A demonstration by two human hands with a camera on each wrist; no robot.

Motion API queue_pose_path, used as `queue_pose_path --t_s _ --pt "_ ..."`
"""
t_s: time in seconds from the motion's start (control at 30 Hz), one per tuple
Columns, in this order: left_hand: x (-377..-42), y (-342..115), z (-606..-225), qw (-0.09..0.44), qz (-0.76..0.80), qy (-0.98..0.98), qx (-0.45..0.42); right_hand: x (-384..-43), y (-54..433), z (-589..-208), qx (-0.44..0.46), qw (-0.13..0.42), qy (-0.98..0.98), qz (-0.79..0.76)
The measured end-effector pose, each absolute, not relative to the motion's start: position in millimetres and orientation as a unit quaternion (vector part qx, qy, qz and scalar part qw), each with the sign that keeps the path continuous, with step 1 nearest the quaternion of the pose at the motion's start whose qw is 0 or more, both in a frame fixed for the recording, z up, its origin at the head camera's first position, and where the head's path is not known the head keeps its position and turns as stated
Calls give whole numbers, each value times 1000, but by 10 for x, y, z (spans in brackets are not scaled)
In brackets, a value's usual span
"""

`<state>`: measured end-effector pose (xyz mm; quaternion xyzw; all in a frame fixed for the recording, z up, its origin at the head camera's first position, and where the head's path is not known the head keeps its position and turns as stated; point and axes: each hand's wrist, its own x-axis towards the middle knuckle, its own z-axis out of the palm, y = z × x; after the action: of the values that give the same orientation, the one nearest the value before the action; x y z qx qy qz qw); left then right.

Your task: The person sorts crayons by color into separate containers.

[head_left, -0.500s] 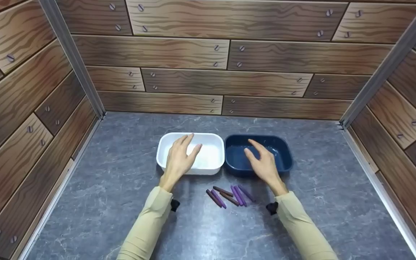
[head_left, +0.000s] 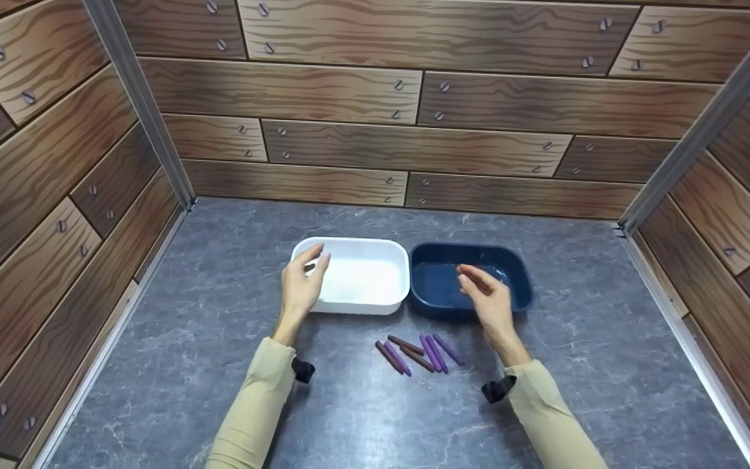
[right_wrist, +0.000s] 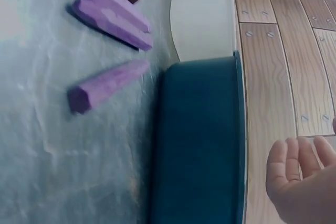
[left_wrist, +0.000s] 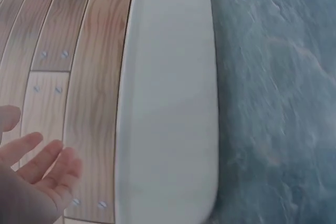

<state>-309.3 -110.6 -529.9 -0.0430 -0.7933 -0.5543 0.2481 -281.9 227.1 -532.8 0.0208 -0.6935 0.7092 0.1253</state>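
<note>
Distance widens between my half-spread, empty left grip [head_left: 299, 286] and right grip [head_left: 492, 304], leaving faceted purple sticks [head_left: 437, 354] and brown sticks [head_left: 388, 357] unheld.

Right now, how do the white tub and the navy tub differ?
The white tub is pale, the navy tub dark. The white tub stands on the person's left, the navy tub on their right. From the head view, the left hand partly hides the white tub, the right hand the navy tub. Both are open-topped with rounded corners.
</note>
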Motion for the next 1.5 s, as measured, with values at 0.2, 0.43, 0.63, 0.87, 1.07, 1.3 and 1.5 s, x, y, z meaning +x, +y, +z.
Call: queue_pose_path --t_s 0.2,0.43,0.63,0.87,1.07,1.3,1.5 --pt "-3143 -1304 -5387 247 -606 -756 -6 -2738 2253 -5408 42 115 -654 747" --pt "-3174 -1478 -5474 224 -597 -769 47 -2612 2243 -5529 51 59 -637 767" --pt "-3273 -1556 -5582 172 -642 -743 83 -2539 2233 -5611 42 12 -661 749" --pt "-3376 -1588 -5678 101 -649 -748 98 -2495 2183 -5661 73 -37 -729 679" --pt "-3430 -1585 -5728 62 -644 -756 99 -2460 2146 -5769 135 -63 -770 621" --pt "-3450 -1588 -5726 48 -644 -757 98 -2456 2134 -5884 184 -25 -820 542" --pt "-3445 -1591 -5744 45 -648 -753 108 -2474 2140 -5916 165 -22 -865 474"
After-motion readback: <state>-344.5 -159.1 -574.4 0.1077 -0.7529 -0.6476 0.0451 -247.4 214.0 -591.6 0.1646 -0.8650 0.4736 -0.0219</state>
